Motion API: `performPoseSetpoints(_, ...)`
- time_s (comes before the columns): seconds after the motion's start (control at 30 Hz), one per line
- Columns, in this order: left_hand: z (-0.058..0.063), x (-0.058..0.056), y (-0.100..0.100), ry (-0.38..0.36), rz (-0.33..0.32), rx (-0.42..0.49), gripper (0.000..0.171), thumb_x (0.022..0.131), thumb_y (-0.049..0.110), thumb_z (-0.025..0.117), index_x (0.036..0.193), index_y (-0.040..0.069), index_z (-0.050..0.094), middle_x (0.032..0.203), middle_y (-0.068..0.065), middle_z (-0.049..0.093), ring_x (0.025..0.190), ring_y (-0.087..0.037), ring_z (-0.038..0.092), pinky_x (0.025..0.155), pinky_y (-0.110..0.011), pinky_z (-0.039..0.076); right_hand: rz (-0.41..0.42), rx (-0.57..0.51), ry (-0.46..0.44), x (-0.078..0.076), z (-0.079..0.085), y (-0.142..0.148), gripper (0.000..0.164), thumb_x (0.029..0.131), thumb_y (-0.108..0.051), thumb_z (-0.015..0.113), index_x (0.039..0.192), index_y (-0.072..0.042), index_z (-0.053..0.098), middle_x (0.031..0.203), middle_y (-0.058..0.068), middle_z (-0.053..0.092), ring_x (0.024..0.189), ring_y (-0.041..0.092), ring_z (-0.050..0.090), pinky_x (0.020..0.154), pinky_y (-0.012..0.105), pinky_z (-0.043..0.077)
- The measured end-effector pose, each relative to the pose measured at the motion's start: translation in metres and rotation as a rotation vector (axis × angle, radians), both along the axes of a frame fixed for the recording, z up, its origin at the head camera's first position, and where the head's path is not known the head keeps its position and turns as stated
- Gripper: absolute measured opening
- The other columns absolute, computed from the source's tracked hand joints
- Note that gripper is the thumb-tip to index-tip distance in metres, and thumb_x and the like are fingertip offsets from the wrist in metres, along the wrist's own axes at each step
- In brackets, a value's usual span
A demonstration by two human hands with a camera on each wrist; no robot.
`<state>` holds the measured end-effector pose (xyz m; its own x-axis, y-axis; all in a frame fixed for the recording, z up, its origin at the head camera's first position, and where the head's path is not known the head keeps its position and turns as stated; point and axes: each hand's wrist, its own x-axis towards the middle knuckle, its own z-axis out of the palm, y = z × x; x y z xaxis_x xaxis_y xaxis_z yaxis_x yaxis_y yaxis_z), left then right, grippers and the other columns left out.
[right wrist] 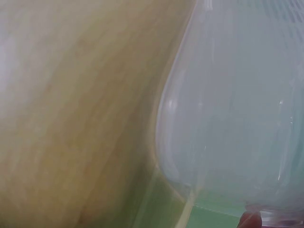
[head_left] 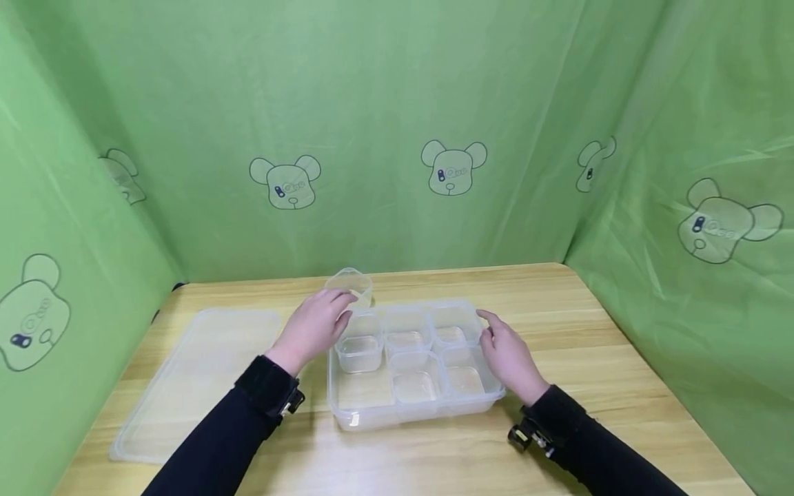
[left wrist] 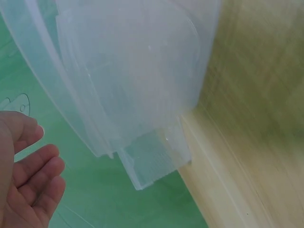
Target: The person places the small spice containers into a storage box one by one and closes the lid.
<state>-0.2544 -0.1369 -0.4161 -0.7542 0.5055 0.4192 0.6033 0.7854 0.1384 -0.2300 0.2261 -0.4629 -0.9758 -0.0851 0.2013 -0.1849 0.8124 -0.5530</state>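
Wooden tabletop (head_left: 595, 337) bears a box (head_left: 360, 393) the right hand (head_left: 511, 355) touches.

Cups (head_left: 417, 377) in the box (head_left: 372, 417) on the table (head_left: 595, 372), lid (head_left: 192, 386) left, another cup (head_left: 348, 280) behind

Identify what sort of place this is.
Probably a makeshift recording booth: green cloth with cartoon faces hangs around a wooden table on three visible sides, and the person wears black wrist straps.
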Motion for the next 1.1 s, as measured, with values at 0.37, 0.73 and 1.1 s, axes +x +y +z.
performPoseSetpoints(0.37, 0.003, -0.017, -0.003, -0.040, 0.023, -0.012, 0.036, 0.097, 0.013, 0.064, 0.130, 0.001, 0.061, 0.135, -0.018, 0.060, 0.124, -0.035, 0.056, 0.108, -0.048, 0.041, 0.005, -0.004, 0.011, 0.001, 0.001, 0.000, 0.044, 0.103, -0.008, 0.041, 0.145, 0.002, 0.044, 0.078, 0.005, 0.053, 0.053, 0.015, 0.043, 0.047, 0.028, 0.038)
performPoseSetpoints(0.73, -0.010, -0.037, -0.007, -0.112, 0.053, -0.014, 0.034, 0.099, 0.010, 0.060, 0.132, 0.003, 0.061, 0.138, -0.019, 0.058, 0.129, -0.036, 0.053, 0.112, -0.048, 0.037, 0.005, -0.008, -0.001, 0.001, 0.003, -0.001, 0.043, 0.104, -0.008, 0.040, 0.146, 0.001, 0.044, 0.073, 0.004, 0.049, 0.053, 0.015, 0.042, 0.047, 0.028, 0.037)
performPoseSetpoints(1.1, -0.013, -0.044, -0.006, -0.158, 0.066, -0.024, 0.029, 0.099, 0.000, 0.054, 0.127, 0.001, 0.064, 0.134, -0.017, 0.061, 0.128, -0.034, 0.054, 0.112, -0.045, 0.037, 0.013, -0.013, 0.007, 0.001, 0.001, 0.000, 0.043, 0.103, -0.009, 0.040, 0.145, 0.001, 0.045, 0.073, 0.003, 0.049, 0.051, 0.014, 0.041, 0.046, 0.028, 0.037)
